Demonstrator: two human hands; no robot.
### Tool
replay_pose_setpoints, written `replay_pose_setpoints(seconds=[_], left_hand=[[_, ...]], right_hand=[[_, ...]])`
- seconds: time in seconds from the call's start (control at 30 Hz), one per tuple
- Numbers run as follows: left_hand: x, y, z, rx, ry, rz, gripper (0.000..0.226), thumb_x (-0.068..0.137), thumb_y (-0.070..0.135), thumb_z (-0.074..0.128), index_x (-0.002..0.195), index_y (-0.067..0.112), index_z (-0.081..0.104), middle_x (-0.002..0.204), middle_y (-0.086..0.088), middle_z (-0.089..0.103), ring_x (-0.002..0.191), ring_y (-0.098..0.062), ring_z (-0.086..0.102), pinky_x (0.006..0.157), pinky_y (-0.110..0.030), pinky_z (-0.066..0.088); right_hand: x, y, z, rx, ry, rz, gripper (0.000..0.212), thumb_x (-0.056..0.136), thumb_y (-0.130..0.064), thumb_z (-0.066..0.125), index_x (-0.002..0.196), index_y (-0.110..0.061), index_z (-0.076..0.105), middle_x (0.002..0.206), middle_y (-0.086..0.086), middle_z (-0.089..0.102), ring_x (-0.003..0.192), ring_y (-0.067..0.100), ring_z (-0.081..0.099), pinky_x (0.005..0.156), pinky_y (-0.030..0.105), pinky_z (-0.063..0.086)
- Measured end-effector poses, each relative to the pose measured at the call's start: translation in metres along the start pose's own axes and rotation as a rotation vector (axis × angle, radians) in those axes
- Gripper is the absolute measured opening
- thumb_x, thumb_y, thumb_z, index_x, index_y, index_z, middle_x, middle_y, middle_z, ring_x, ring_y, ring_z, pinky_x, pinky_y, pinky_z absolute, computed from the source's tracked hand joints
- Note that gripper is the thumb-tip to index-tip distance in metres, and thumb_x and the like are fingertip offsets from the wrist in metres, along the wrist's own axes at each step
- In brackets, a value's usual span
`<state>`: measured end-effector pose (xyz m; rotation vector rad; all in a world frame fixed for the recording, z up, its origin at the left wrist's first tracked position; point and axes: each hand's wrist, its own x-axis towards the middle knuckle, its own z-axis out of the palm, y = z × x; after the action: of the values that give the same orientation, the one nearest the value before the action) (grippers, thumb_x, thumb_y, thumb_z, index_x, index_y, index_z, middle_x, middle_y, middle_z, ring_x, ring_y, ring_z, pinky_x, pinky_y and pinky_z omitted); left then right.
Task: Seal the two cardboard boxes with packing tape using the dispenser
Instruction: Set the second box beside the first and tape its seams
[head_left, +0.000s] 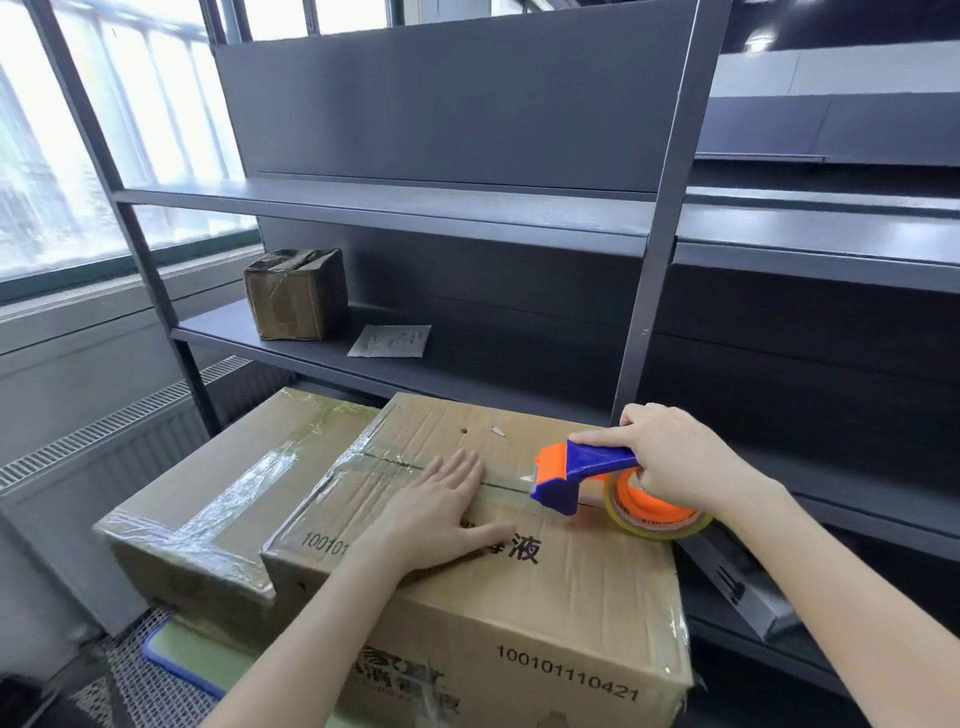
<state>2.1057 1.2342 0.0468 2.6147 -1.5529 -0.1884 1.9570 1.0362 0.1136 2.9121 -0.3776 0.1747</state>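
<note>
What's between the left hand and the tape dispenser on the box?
Head view: only a short stretch of the box top's taped seam lies between left hand and dispenser.

Tape dispenser (587, 464) — partly behind right hand (675, 457)

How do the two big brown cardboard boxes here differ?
The right printed cardboard box rises higher than the left plain cardboard box. The right box bears black numbers and characters; the left box's top shows none. The left hand lies flat on the right box while the right hand holds the blue and orange tape dispenser at its seam; no hand touches the left box. Both carry clear tape.
</note>
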Motion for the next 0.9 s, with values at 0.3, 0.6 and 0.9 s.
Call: replay_pose_setpoints(seconds=[0.3,0.6,0.9], left_hand=[[0.016,0.045,0.025,0.029,0.020,0.061,0.101,0.078,0.080,0.021,0.150,0.016,-0.008,0.158,-0.003,-0.009,0.144,-0.012,-0.011,0.117,-0.027,-0.006],[0.015,0.038,0.028,0.016,0.035,0.080,0.103,0.074,0.083,0.017,0.150,0.019,-0.009,0.158,-0.001,-0.010,0.144,-0.011,-0.012,0.118,-0.028,-0.004],[0.012,0.039,0.027,-0.004,0.071,0.096,0.098,0.080,0.079,0.023,0.151,0.018,-0.007,0.158,0.000,-0.008,0.144,-0.010,-0.011,0.114,-0.024,-0.008]], right_hand=[[-0.003,-0.007,0.002,-0.034,0.031,0.017,0.057,0.095,-0.030,0.043,0.142,-0.050,0.018,0.115,-0.001,0.048,0.103,0.014,0.045,0.079,0.024,0.031],[-0.003,-0.012,-0.004,-0.059,-0.004,0.022,0.060,0.095,-0.028,0.046,0.143,-0.048,0.016,0.118,0.000,0.048,0.104,0.014,0.044,0.078,0.023,0.028],[-0.008,-0.014,-0.002,-0.031,0.030,0.045,0.057,0.095,-0.023,0.039,0.141,-0.052,0.020,0.113,-0.001,0.047,0.102,0.016,0.044,0.084,0.026,0.032]])
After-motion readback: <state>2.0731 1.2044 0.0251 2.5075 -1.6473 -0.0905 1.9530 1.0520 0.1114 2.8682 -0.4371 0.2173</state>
